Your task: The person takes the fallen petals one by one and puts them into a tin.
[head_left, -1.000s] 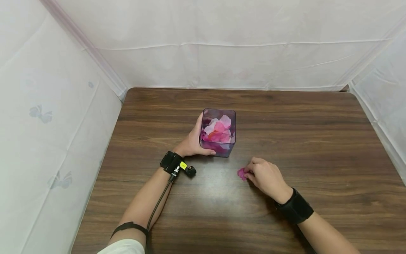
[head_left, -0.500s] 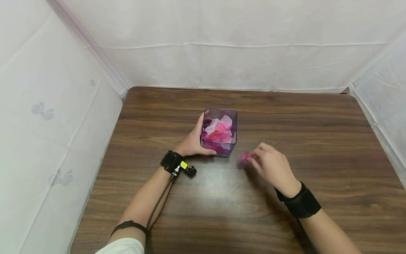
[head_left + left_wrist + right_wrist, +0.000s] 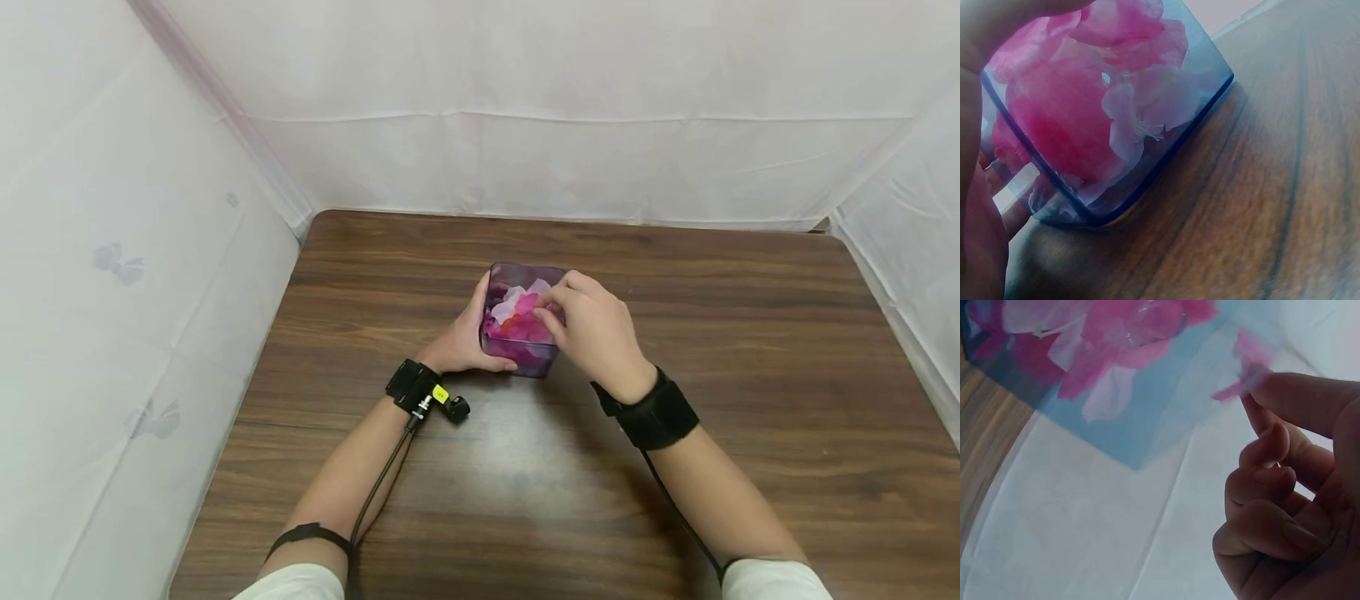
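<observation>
My left hand [image 3: 462, 342] grips a see-through, purple-tinted square plastic container [image 3: 536, 362] from its left side, thumb and fingers around the walls. Pink, white and red artificial flower petals [image 3: 512, 307] fill its lower part. Through the wall in the left wrist view, pink petals [image 3: 1063, 119] and a small white blossom [image 3: 1124, 119] show. At the container's right rim is my right hand [image 3: 602, 333], its fingertips over the mouth. In the right wrist view, its thumb and forefinger pinch a magenta petal [image 3: 1250, 365]; the other fingers curl inward.
The brown wood-grain table [image 3: 480, 500] lies under both arms. White sheeting [image 3: 555, 167] hangs behind it and along both sides. Black straps circle both wrists, and a cable [image 3: 375, 487] runs along the left forearm.
My right hand has lifted the magenta petal off the table and carried it up and left to the container's mouth. The left hand keeps its grip on the container.
</observation>
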A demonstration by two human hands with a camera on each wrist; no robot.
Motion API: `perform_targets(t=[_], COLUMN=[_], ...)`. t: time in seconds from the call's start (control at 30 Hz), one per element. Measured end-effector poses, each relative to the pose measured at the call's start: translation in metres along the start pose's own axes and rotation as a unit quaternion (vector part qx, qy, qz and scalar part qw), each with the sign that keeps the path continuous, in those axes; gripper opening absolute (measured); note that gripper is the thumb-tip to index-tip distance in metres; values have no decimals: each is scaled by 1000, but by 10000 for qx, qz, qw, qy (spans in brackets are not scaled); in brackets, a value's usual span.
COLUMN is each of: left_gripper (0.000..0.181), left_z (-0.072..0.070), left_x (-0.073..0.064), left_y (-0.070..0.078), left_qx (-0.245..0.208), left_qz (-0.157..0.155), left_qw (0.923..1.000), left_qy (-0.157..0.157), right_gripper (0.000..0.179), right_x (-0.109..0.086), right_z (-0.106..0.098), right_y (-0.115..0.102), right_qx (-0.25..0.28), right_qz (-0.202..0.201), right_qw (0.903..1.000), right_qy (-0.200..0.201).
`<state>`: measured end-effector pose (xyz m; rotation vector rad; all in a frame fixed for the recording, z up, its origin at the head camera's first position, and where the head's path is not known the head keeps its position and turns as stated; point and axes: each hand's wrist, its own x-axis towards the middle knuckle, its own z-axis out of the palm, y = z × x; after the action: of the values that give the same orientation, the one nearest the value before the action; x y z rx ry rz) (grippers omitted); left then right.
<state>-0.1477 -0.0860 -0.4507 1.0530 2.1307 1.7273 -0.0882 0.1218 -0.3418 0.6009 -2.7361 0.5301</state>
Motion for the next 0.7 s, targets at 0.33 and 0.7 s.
perform_targets(t=[0.33,0.7], left_gripper=[136,135], left_z=[6,1], left_x=[6,-2], left_y=[-2,-15], left_qx=[-146,-254], left_qz=[-237,-4], left_qw=[9994,9997], left_qy=[-185,-14], right_gripper=[17,18], right_x=[18,-3], right_z=[21,16], right_y=[2,10], right_qx=[-292,132], right_qz=[281,259], right_qw=[9974,9987], right_qy=[-590,417])
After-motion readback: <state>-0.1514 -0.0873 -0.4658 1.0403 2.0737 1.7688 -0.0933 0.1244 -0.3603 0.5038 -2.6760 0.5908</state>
